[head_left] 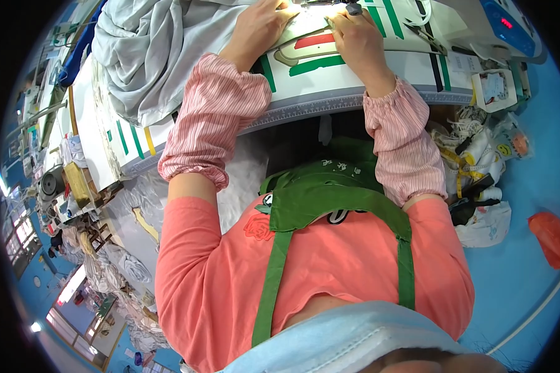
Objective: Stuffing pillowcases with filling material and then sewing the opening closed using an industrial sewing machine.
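Both hands are at the sewing machine's white bed, near the top edge of the head view. My left hand (258, 30) has its fingers bent and closed on the edge of a pale fabric piece (306, 26). On the other side of that piece, my right hand (358, 45) pinches its edge, thumb and fingers together. A dark round knob (353, 9) shows right by the right fingers. The brightly lit spot between the hands is cut off by the top edge. Left of my left hand lies a big crumpled heap of light grey fabric (146, 56).
Red tape (314, 41) and green tape (317, 65) mark the bed. Thread snips (427, 37) lie right of my right hand, below the machine's blue control panel (509, 28). A ruler strip (317, 110) lines the near edge. Thread cones (477, 149) crowd the lower right.
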Available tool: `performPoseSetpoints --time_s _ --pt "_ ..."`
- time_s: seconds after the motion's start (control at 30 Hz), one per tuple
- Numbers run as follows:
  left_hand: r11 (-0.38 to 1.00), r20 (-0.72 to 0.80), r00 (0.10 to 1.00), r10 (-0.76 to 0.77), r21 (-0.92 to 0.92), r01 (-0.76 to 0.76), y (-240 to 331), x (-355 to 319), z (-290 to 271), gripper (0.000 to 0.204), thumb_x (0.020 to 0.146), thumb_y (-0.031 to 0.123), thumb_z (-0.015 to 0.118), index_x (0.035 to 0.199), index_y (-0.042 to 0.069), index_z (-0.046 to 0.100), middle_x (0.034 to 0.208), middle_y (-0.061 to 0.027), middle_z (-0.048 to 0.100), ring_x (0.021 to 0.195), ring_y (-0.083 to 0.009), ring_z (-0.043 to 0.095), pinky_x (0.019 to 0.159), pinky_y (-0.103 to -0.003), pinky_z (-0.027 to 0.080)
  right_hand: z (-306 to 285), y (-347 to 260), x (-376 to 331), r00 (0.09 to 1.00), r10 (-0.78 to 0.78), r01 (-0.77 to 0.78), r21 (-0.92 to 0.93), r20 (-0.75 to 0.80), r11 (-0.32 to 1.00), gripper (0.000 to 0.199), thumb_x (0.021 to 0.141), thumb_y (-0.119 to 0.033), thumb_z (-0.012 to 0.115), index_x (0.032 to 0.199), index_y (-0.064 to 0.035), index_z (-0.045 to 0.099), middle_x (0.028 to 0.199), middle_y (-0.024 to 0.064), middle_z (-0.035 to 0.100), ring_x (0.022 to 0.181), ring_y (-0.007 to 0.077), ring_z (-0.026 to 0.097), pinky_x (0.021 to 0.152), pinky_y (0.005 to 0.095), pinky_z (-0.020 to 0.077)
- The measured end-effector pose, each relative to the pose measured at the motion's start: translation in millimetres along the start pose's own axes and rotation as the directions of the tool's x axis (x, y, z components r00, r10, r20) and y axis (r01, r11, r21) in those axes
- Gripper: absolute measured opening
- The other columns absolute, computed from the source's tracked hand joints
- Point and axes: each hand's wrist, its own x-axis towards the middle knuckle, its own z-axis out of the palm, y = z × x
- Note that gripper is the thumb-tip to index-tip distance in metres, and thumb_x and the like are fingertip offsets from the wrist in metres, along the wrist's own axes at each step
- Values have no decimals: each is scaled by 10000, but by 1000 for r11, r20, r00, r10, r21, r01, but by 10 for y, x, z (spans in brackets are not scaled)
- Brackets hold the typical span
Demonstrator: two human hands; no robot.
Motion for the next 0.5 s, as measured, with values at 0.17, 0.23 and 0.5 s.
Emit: performPoseSetpoints --time_s 0.17,0.23,0.5 --pt "982 -79 993 88 -163 -100 120 107 -116 131 750 72 673 854 68 752 976 -148 583 967 -318 561 834 -397 469 -10 16 -29 999 29 -29 -3 34 1000 85 830 -64 693 910 -45 674 879 78 657 858 256 621 819 360 523" --pt "947 -197 968 153 -250 -200 152 142 -143 140 730 61 677 843 72 761 989 -145 575 983 -320 550 843 -396 463 -21 2 -23 999 38 -38 2 27 999 82 834 -60 688 913 -44 675 880 79 657 857 256 621 818 364 523" --pt "996 61 995 81 -30 -79 160 126 -198 139 747 81 667 862 70 745 940 -151 582 985 -319 552 838 -408 463 -2 38 -34 997 55 -56 9 47 998 121 832 -47 687 953 -43 687 877 74 660 869 254 627 789 353 538"
